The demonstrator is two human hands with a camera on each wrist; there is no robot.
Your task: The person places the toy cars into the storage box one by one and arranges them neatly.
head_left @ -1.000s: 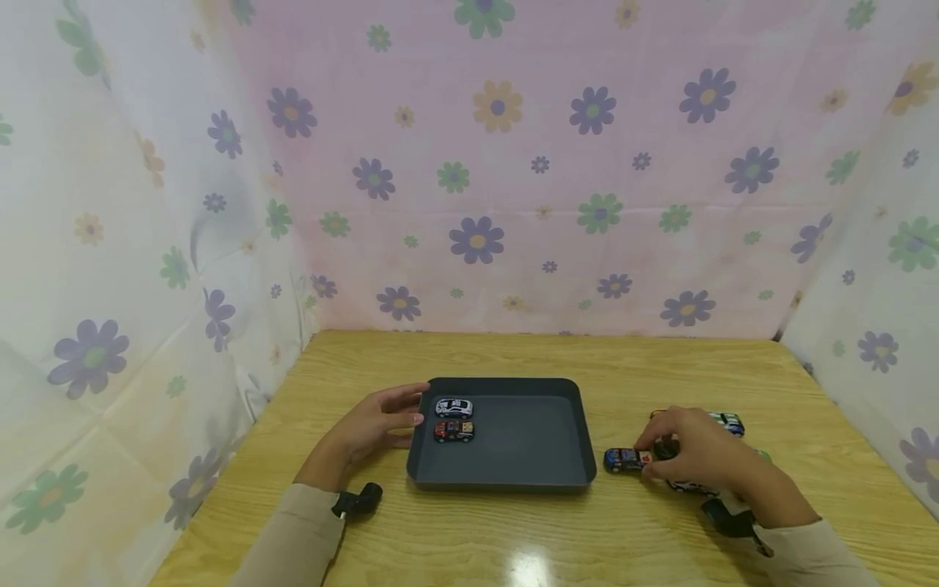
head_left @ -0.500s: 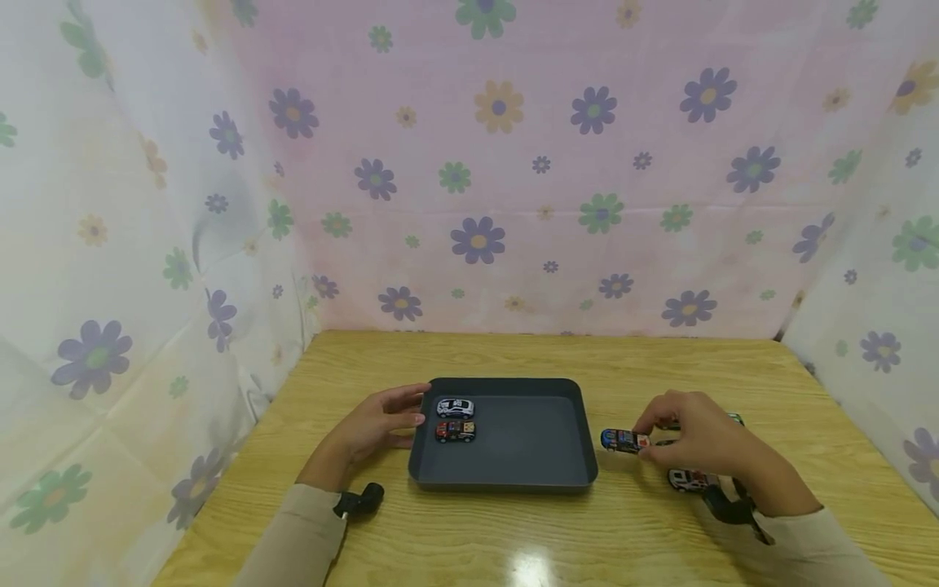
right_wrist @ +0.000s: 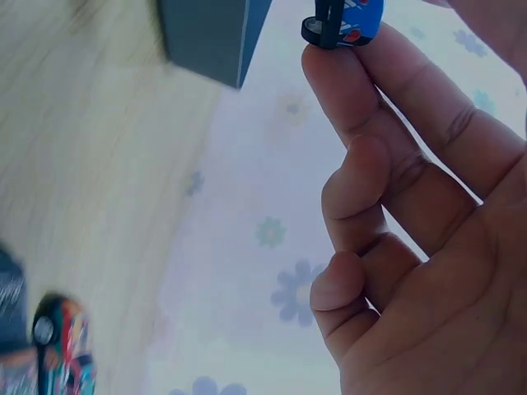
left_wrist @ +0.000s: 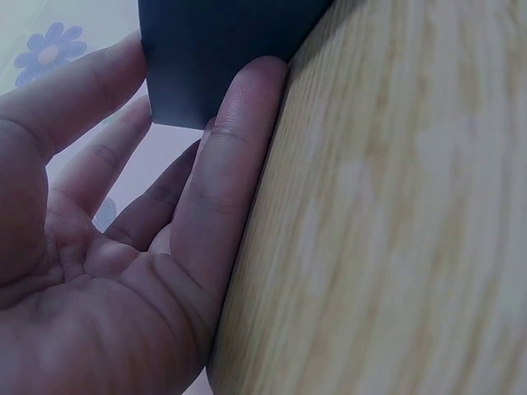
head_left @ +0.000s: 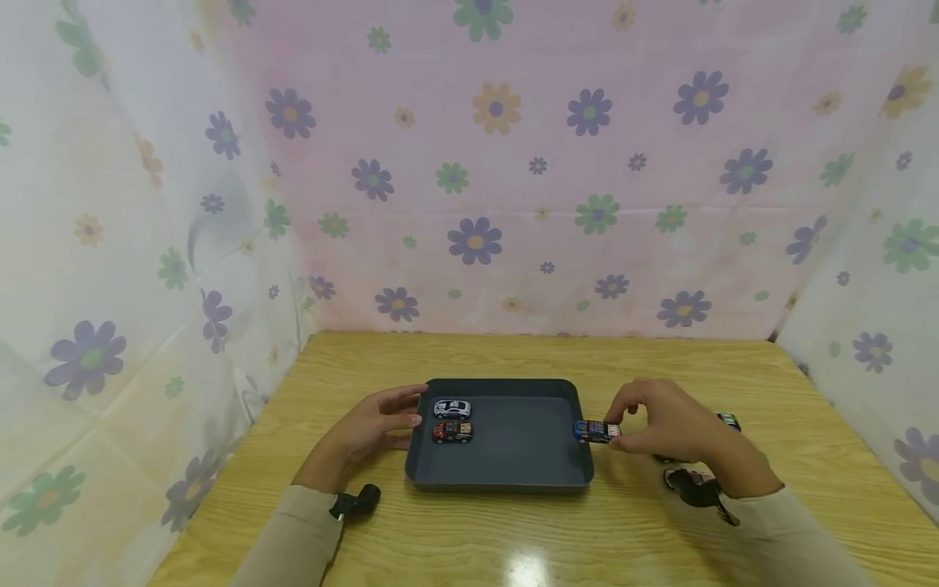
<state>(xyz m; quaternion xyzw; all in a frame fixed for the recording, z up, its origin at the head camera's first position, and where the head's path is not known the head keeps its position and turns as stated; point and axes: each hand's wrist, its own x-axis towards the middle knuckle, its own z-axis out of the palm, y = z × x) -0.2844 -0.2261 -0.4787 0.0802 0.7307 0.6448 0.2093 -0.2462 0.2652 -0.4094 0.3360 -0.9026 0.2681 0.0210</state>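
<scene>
Lifting off the tabletop (head_left: 513,522), your right hand (head_left: 671,428) now pinches the blue toy car (head_left: 596,430) over the grey tray's (head_left: 506,477) right rim, up from the car cluster. Left hand (head_left: 370,428) stays open against the tray's left wall. Two cars already inside; placement looks close.

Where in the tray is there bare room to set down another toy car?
The tray floor is bare from the white car and red car in its far-left corner across to the right wall, where the right hand holds the blue car. The table right of the tray is crowded with cars.
</scene>
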